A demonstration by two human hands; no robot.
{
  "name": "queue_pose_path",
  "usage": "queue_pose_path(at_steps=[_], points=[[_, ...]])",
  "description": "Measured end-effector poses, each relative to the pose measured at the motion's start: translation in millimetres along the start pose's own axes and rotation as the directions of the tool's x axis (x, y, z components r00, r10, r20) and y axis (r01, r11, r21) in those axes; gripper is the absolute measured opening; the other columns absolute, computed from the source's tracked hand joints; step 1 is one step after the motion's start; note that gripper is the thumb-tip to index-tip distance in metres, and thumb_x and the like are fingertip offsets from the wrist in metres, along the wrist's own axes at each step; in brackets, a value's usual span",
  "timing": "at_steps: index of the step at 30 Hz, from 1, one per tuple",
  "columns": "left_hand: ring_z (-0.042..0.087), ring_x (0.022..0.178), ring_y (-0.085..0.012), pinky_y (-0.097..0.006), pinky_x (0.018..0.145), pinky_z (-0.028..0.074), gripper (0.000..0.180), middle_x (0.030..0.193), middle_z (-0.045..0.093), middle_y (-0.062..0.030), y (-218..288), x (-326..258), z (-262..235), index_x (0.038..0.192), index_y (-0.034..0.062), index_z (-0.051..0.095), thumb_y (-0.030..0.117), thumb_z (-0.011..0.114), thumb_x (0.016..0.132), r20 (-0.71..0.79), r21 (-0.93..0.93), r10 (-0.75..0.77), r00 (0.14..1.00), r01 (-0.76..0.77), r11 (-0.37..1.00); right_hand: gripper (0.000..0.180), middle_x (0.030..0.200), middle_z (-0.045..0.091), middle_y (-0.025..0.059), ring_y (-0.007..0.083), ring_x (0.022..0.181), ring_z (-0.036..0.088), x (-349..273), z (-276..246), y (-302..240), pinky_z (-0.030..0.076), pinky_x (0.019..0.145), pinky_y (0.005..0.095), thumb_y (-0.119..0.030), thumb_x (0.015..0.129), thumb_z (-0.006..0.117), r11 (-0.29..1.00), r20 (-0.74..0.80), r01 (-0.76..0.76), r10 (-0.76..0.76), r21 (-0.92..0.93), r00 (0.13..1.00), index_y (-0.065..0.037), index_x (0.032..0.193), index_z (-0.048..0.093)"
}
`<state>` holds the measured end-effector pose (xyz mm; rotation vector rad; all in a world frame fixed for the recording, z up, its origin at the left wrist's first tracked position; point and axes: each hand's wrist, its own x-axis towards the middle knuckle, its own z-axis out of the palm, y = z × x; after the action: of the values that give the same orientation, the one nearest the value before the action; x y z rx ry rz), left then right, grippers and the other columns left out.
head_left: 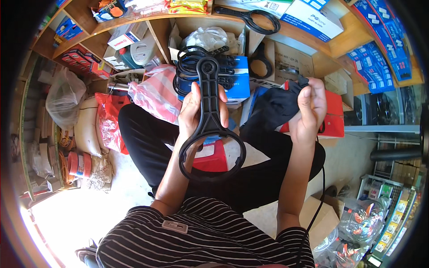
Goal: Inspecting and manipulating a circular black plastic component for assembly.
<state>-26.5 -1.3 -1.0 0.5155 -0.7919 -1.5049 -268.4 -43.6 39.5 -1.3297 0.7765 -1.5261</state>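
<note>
1. The left hand (pixel 196 111) is wrapped around the shank of a black plastic wrench (pixel 209 129), a long handle with a small ring at the top and a big open ring at the bottom. The wrench stands upright in front of the person's chest, above the knees, its large ring hanging free below the palm.
2. The right hand (pixel 308 111) is closed on a bunched black cloth (pixel 277 107), held just to the right of the wrench and apart from it.
3. The grip on the wrench looks to me like fingers and thumb only, high on the shank; with the heavy ring dangling, it could swing or slip down onto the red stool (pixel 213 156) between the legs.
4. A thin black cord (pixel 322 178) runs down beside the right forearm. I judge that it could snag on the elbow or the cardboard box (pixel 324 219) below if the arm swings out.
5. The stack of similar black wrenches (pixel 196 67) on the blue box (pixel 237 78) behind sits loosely, and a knock from the raised wrench might topple it.
6. Hard to tell: whether the cloth is a bag, a rag or a glove; where the cord begins; and what the right fingertips pinch inside the folds. The shelves (pixel 313 33) bend away at the rim, their contents cut off.
</note>
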Motion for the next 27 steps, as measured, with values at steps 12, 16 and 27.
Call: queue_pose_path(at_steps=[12, 16, 27], points=[[0.052, 0.049, -0.0127, -0.026, 0.050, 0.039, 0.061, 0.063, 0.063, -0.0111, -7.5, 1.9, 0.5, 0.105, 0.0021, 0.061, 0.052, 0.027, 0.113, -0.107, 0.068, -0.009, 0.994, 0.017, 0.998, 0.036, 0.109, 0.065, 0.0068, 0.0121, 0.103, 0.062, -13.8, 19.6, 6.4, 0.049, 0.095, 0.0273, -0.019, 0.102, 0.068, 0.884, 0.159, -0.258, 0.212, 0.390, 0.964, -0.001, 0.130, 0.053], [0.051, 0.049, -0.0121, -0.026, 0.050, 0.037, 0.059, 0.062, 0.063, -0.0102, -8.0, 3.9, -0.9, 0.105, 0.0035, 0.062, 0.052, 0.030, 0.113, -0.138, 0.113, -0.006, 0.990, 0.022, 0.993, 0.029, 0.102, 0.067, 0.0065, 0.0117, 0.093, 0.065, -13.4, 27.7, 0.5, 0.052, 0.085, 0.0265, -0.020, 0.102, 0.069, 0.894, 0.188, -0.263, 0.206, 0.363, 0.960, -0.001, 0.119, 0.055], [0.057, 0.067, -0.0088, -0.025, 0.060, 0.045, 0.043, 0.080, 0.059, -0.0023, -14.9, 8.5, 6.4, 0.094, 0.0044, 0.060, 0.041, 0.047, 0.111, -0.084, 0.208, 0.040, 0.996, -0.021, 0.978, 0.013, 0.089, 0.072, 0.0064, 0.0087, 0.077, 0.067, -21.5, 77.8, 10.1, 0.053, 0.071, 0.0256, -0.005, 0.094, 0.076, 0.967, 0.258, -0.098, 0.159, -0.235, 0.953, 0.002, 0.101, 0.067]])
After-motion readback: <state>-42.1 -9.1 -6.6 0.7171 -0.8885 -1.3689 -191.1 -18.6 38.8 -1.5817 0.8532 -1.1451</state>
